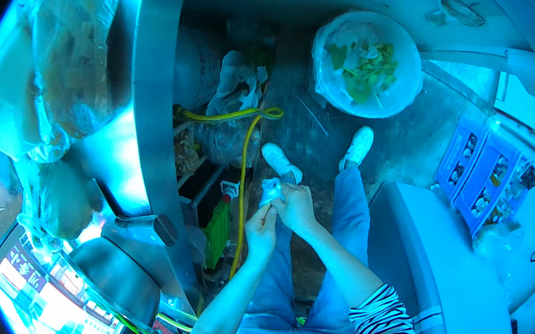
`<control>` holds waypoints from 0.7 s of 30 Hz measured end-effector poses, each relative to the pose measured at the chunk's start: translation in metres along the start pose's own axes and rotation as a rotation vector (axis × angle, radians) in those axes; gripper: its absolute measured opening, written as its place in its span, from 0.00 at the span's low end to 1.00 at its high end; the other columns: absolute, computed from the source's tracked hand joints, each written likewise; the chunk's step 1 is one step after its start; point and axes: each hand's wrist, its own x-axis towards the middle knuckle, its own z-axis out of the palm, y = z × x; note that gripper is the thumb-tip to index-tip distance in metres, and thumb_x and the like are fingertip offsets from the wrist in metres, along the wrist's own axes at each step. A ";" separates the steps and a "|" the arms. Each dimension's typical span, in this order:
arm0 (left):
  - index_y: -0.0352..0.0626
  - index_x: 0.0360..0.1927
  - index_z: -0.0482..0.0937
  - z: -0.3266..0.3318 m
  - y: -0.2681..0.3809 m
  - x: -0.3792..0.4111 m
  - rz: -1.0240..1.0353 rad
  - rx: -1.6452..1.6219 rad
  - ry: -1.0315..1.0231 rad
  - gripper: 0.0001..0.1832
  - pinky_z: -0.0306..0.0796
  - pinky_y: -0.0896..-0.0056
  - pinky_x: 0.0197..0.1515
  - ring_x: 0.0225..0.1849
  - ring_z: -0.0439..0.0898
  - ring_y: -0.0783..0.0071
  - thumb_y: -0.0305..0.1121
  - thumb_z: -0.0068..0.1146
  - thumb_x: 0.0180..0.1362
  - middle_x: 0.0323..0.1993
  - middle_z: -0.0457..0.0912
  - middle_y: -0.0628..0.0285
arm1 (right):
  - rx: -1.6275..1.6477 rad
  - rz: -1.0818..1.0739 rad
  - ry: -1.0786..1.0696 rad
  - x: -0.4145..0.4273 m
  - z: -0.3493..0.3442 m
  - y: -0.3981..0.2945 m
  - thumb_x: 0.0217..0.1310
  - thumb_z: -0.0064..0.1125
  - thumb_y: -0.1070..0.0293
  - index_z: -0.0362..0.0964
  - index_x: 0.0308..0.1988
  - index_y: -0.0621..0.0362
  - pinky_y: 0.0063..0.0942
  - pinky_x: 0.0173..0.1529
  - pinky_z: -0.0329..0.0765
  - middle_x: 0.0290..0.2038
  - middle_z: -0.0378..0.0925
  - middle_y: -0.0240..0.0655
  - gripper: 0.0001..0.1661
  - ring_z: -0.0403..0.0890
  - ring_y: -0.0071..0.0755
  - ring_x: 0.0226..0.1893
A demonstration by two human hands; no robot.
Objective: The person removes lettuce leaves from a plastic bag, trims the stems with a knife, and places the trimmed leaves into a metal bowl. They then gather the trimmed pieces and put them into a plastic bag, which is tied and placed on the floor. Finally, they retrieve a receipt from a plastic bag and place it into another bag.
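Observation:
In front of my legs, both hands meet at a small crumpled piece of pale plastic or wrapping (270, 190). My left hand (262, 229) pinches its lower end between thumb and fingertips. Just above and to the right, my right hand (295, 208) is closed round its side. The piece looks like thin film; what it holds, if anything, cannot be made out. Farther ahead on the floor stands a round bin lined with a clear bag (409, 92), with green leaves and scraps (369, 72) inside.
A steel counter (152, 103) at left bears plastic bags of food (68, 52) and a cleaver-like blade. A yellow hose (244, 164) hangs beside a green plastic basket or brush (216, 233). At right are a white cabinet (434, 237) and blue bottle crates (470, 192).

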 end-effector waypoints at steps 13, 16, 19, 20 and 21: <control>0.48 0.65 0.34 -0.020 -0.014 0.004 0.037 -0.091 0.010 0.48 0.71 0.76 0.39 0.39 0.75 0.72 0.16 0.54 0.50 0.34 0.75 0.50 | 0.618 0.609 -0.604 -0.017 0.011 0.044 0.52 0.47 0.71 0.74 0.33 0.59 0.22 0.23 0.65 0.20 0.71 0.25 0.09 0.68 0.17 0.19; 0.51 0.65 0.34 -0.027 -0.012 0.007 0.027 -0.052 -0.025 0.49 0.69 0.78 0.36 0.34 0.74 0.77 0.15 0.54 0.49 0.30 0.75 0.55 | 0.785 0.513 -0.597 -0.026 0.019 0.049 0.53 0.50 0.69 0.72 0.36 0.61 0.25 0.25 0.68 0.23 0.73 0.32 0.10 0.73 0.23 0.22; 0.51 0.65 0.37 -0.020 -0.025 0.014 0.002 -0.079 0.099 0.46 0.67 0.79 0.33 0.30 0.71 0.80 0.15 0.53 0.49 0.27 0.73 0.60 | 0.369 0.255 -0.379 -0.028 0.030 0.042 0.52 0.55 0.70 0.63 0.46 0.62 0.28 0.30 0.72 0.29 0.76 0.37 0.20 0.76 0.27 0.26; 0.51 0.65 0.39 -0.016 -0.028 0.015 -0.019 -0.107 0.153 0.45 0.67 0.79 0.33 0.30 0.71 0.80 0.15 0.53 0.49 0.26 0.73 0.60 | 0.271 0.342 -0.357 -0.027 0.032 0.039 0.51 0.56 0.69 0.61 0.46 0.61 0.32 0.30 0.72 0.29 0.75 0.41 0.22 0.77 0.33 0.29; 0.50 0.64 0.41 -0.013 -0.030 0.017 -0.043 -0.139 0.207 0.43 0.67 0.79 0.33 0.29 0.71 0.80 0.15 0.53 0.49 0.26 0.72 0.61 | 0.168 0.429 -0.335 -0.021 0.025 0.026 0.51 0.57 0.68 0.58 0.47 0.61 0.35 0.31 0.72 0.29 0.74 0.46 0.24 0.77 0.40 0.31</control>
